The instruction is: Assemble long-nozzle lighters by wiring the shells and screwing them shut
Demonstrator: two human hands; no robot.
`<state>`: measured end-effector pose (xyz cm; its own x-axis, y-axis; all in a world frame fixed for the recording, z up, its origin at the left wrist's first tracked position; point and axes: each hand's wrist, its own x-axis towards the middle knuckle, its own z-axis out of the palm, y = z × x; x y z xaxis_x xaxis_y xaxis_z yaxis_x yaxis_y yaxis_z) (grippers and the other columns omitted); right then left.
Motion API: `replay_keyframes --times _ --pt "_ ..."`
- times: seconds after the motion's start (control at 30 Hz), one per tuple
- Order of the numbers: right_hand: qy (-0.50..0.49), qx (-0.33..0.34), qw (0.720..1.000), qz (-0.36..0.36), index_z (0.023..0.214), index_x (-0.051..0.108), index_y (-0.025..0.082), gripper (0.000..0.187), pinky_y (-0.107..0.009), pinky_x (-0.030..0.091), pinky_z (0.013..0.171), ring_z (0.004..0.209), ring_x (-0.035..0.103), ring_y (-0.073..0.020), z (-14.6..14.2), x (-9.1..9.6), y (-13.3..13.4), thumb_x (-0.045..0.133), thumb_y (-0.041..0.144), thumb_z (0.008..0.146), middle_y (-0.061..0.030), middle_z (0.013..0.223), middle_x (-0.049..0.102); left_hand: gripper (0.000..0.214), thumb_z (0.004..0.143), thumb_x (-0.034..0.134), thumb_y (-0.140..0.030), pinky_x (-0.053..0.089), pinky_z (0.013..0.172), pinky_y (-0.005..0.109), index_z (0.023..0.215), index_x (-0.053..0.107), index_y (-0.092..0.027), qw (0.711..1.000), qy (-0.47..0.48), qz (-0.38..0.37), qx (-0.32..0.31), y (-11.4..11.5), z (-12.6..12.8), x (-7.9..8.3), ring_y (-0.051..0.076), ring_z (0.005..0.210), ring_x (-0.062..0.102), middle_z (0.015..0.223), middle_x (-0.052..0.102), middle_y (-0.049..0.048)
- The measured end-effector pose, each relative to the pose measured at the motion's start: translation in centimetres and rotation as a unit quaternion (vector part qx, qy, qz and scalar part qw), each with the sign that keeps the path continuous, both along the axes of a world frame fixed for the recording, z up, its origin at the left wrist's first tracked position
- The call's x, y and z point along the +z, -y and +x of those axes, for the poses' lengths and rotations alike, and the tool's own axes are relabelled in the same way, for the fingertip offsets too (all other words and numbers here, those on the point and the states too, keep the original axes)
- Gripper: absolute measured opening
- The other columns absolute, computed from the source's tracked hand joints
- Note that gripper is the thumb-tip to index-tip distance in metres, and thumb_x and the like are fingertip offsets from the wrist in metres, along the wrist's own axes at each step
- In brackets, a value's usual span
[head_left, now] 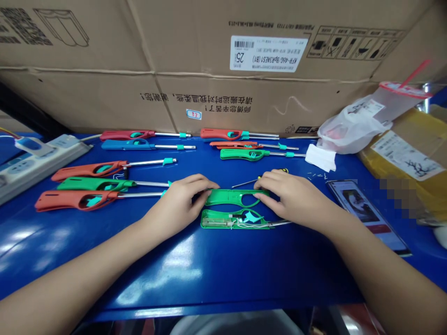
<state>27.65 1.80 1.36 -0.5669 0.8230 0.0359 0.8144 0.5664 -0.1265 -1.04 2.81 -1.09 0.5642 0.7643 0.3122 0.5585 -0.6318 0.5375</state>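
Between my hands is an empty green lighter half-shell [223, 197]. My left hand [185, 197] pinches its left end, and my right hand [282, 193] grips its right end near the oval opening. Just in front lies the other half of the lighter [216, 225], open side up. It holds a clear fuel tank [221, 224], a teal trigger [252, 217], white wires and a metal tube [279, 224]. Behind my right hand, partly covered by it, rests a screwdriver [244, 183] with a yellow and black handle.
Several assembled long lighters lie at the left [63, 200] and along the back [240, 154]. A phone [370, 216], a white paper [320, 157] and small screws [317, 176] are on the right, near a bagged drink cup [401, 95]. A power strip [45, 158] stands at left; cardboard [195, 56] walls the back.
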Motion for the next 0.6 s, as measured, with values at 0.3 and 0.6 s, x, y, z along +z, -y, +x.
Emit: replay_keyframes --times 0.3,0.6 --pt "-0.078 0.005 0.997 -0.018 0.098 0.065 0.022 0.010 -0.034 0.047 0.081 0.097 0.064 -0.0218 0.1 0.4 0.5 0.056 0.028 0.100 -0.0050 0.102 0.069 0.019 0.100 0.060 -0.033 0.053 0.084 0.036 0.105 0.071 -0.019 0.995 -0.068 0.056 -0.046 0.9 0.3 1.4 0.022 0.094 0.062 0.102 0.068 0.0068" --pt "-0.053 0.057 0.994 -0.072 0.096 0.063 0.023 0.010 -0.031 0.041 0.070 0.083 0.062 -0.0169 0.0 1.0 1.0 0.058 0.030 0.101 -0.0006 0.094 0.067 0.028 0.096 0.065 -0.047 0.051 0.082 0.035 0.104 0.071 -0.021 0.981 -0.146 0.061 -0.113 1.2 0.1 1.4 0.021 0.089 0.064 0.098 0.071 0.0045"
